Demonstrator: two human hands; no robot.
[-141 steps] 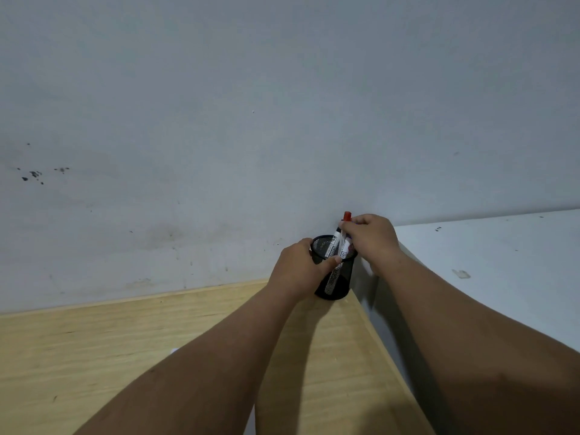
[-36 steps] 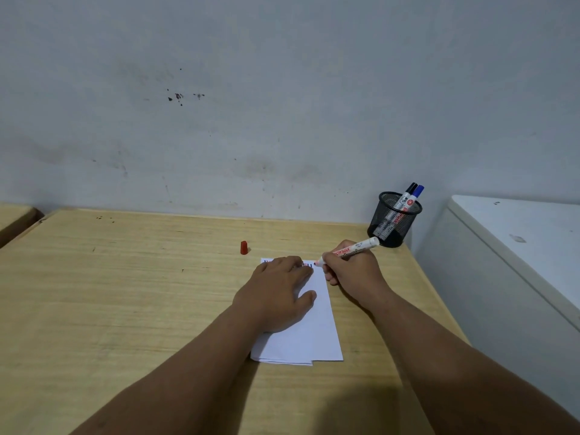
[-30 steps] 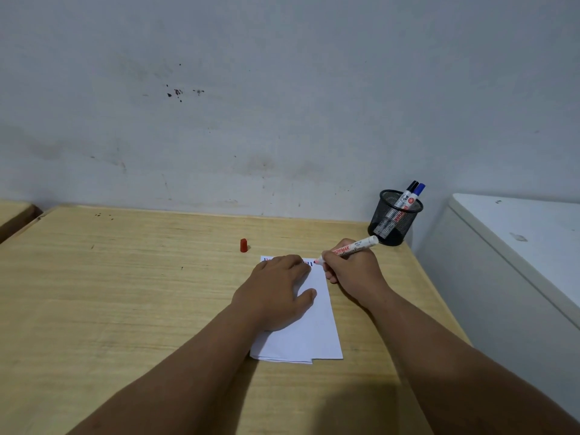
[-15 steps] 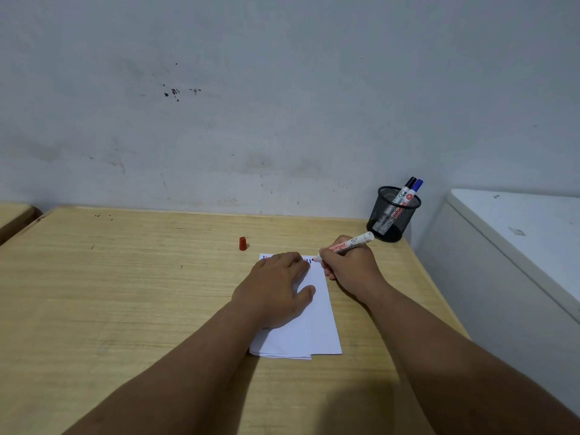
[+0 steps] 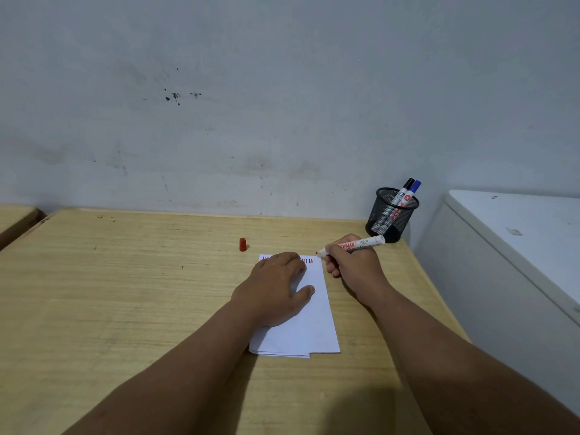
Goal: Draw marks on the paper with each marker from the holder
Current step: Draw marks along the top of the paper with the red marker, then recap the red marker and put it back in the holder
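A folded white paper (image 5: 309, 321) lies on the wooden desk (image 5: 125, 293), with a row of short red, blue and black strokes along its far edge. My left hand (image 5: 276, 287) rests flat on it, fingers spread. My right hand (image 5: 353, 265) grips an uncapped red marker (image 5: 354, 245), its tip just above the paper's far right corner. The marker's red cap (image 5: 242, 244) stands on the desk to the left of the paper. A black mesh holder (image 5: 392, 215) at the desk's far right corner holds a black marker and a blue marker (image 5: 415, 186).
A grey wall runs close behind the desk. A white cabinet (image 5: 518, 240) stands right of the desk, a little higher than the desktop. Another wooden surface (image 5: 15, 216) shows at the far left.
Earlier both hands were at the holder taking out the red marker. Over the last second the marker tip has lifted slightly off the paper's far edge, toward the right.
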